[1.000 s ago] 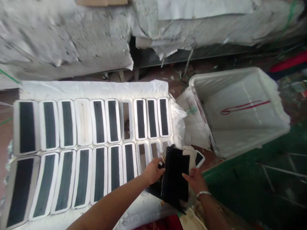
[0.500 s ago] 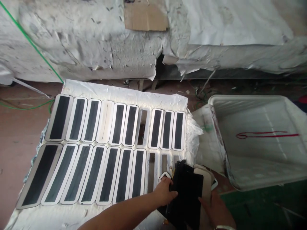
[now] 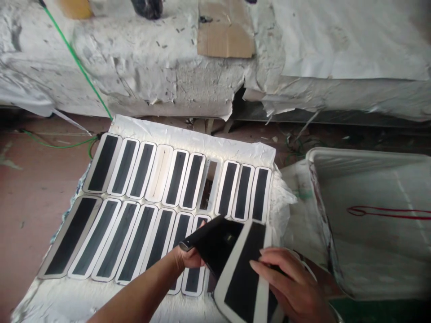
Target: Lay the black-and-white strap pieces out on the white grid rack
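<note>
In the head view, the right hand [image 3: 292, 282] has its fingers bent over the edge of a white-rimmed panel [image 3: 244, 269], holding it tilted in front of a black case [image 3: 215, 246]. The left hand [image 3: 191, 258] touches the case from below; its fingers are mostly hidden, so how far they close cannot be told. Similar panels line the board [image 3: 101, 296] beside them.

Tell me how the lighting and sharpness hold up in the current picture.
Head view: diffuse light, with deep shadow below the covered bench; head view: the black piece in the left hand loses most surface detail, and a small mark on it is too blurred to read; head view: the right hand and the bin look soft-edged.
</note>
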Demonstrator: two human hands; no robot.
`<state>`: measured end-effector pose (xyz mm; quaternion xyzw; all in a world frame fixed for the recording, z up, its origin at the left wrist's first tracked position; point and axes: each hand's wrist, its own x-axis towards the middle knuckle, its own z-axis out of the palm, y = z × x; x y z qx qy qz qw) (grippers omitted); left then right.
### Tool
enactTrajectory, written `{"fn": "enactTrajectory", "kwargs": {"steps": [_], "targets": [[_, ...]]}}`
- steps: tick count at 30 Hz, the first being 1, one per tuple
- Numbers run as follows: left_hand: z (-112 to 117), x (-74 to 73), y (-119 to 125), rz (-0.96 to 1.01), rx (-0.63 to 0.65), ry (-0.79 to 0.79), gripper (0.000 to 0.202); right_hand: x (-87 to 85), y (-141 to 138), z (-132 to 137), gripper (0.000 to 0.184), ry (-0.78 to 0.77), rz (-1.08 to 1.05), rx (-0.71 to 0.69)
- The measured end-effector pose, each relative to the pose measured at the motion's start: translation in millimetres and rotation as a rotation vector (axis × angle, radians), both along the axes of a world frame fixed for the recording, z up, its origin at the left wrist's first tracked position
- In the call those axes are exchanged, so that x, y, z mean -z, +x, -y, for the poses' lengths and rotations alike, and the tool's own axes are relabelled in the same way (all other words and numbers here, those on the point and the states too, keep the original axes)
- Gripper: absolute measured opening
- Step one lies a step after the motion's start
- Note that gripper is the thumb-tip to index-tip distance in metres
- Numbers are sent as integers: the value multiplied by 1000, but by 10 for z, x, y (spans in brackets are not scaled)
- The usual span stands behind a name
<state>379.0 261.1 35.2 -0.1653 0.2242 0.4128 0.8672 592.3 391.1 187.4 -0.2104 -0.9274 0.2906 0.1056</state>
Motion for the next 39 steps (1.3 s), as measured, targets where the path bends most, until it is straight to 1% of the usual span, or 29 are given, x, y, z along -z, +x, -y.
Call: {"fn": "enactTrajectory", "kwargs": {"steps": [2, 3, 4, 5, 7, 8, 9, 11, 12, 13, 14, 15, 16, 17, 18, 20, 22, 24, 26, 28, 29, 31, 32, 33, 34, 35, 37, 39], "targets": [[-126, -74, -276, -110, -135, 45, 51, 185, -253, -48, 34, 58, -71, 0], [-209, -104, -378, -198, -190, 66, 38, 318, -345, -62, 33, 46, -113, 20], [-299, -121, -456, -286, -227, 81, 30, 465, -417, -73, 31, 11, -156, 66], [-389, -119, -510, -357, -252, 87, 28, 614, -472, -85, 28, -43, -191, 144], [-550, -55, -556, -438, -273, 52, 25, 879, -555, -118, 20, -223, -242, 379], [-616, 3, -556, -447, -284, 14, 21, 979, -594, -145, 21, -363, -264, 503], [-670, 72, -545, -425, -280, -16, 17, 1049, -635, -180, 26, -527, -298, 623], [-749, 215, -513, -331, -224, -52, 7, 1102, -721, -279, 37, -888, -393, 827], [-777, 278, -497, -282, -187, -58, 6, 1089, -761, -342, 42, -1054, -423, 897], [-801, 331, -483, -240, -153, -55, 9, 1059, -794, -409, 48, -1190, -412, 939], [-820, 372, -473, -215, -130, -48, 10, 1016, -819, -478, 56, -1296, -356, 947], [-838, 403, -465, -208, -123, -41, 10, 968, -835, -544, 64, -1380, -260, 918], [-853, 427, -461, -210, -124, -36, 8, 923, -843, -604, 67, -1442, -148, 865], [-867, 446, -458, -206, -119, -29, 8, 885, -847, -655, 64, -1472, -53, 812], [-878, 463, -455, -199, -116, -28, 10, 858, -848, -695, 56, -1475, 14, 777], [-893, 501, -446, -180, -132, -49, 19, 847, -858, -751, 40, -1430, 69, 750], [-889, 541, -425, -165, -164, -98, 30, 892, -891, -792, 36, -1378, 71, 733], [-853, 571, -390, -179, -168, -158, 34, 983, -953, -846, 35, -1367, 72, 690], [-773, 577, -359, -259, -103, -195, 38, 1107, -1042, -929, 34, -1326, 91, 640], [-654, 551, -362, -428, 63, -200, 49, 1253, -1153, -1037, 32, -1202, 118, 597], [-587, 525, -387, -558, 181, -179, 53, 1330, -1214, -1091, 31, -1109, 127, 580], [-469, 455, -489, -938, 412, -85, 56, 1484, -1339, -1175, 31, -889, 157, 556], [-432, 414, -561, -1159, 477, -26, 52, 1561, -1398, -1196, 31, -799, 175, 547], [-418, 373, -640, -1364, 492, 34, 48, 1636, -1453, -1197, 30, -740, 194, 541], [-430, 336, -719, -1523, 469, 88, 46, 1709, -1501, -1180, 29, -713, 213, 537], [-471, 305, -790, -1631, 421, 114, 45, 1781, -1540, -1145, 29, -720, 226, 535], [-623, 273, -883, -1718, 339, 121, 43, 1917, -1591, -1042, 30, -788, 228, 535], [-824, 283, -900, -1723, 347, 123, 45, 2034, -1612, -937, 33, -841, 225, 541]]}}
